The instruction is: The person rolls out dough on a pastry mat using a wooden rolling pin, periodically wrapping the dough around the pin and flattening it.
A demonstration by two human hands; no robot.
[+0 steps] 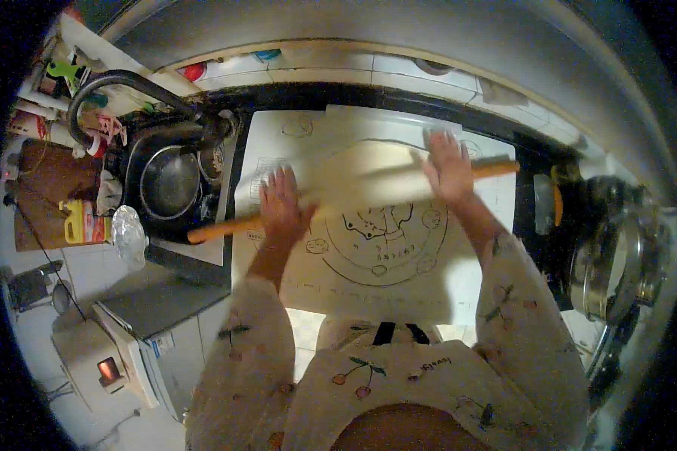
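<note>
A long wooden rolling pin (496,169) lies aslant over a white printed mat (368,301), its right end farther from me. Both orange ends stick out past my hands. Pale, thin dough (368,161) spreads beneath and beyond the pin; motion blurs it, and I cannot tell whether some wraps around the pin. My left hand (284,204) rests flat on the pin's left part, fingers stretched away from me. On the right part presses my right hand (450,171), palm down, fingers extended and slightly blurred. Printed circles and writing show on the mat nearer me.
A dark sink (135,177) holds a round pan (171,182), under a black curved faucet (120,77). Beside it are a foil-covered item (129,237) and a yellow bottle (74,222). Metal pots (605,267) stand at right. A tiled wall (320,76) bounds the back.
</note>
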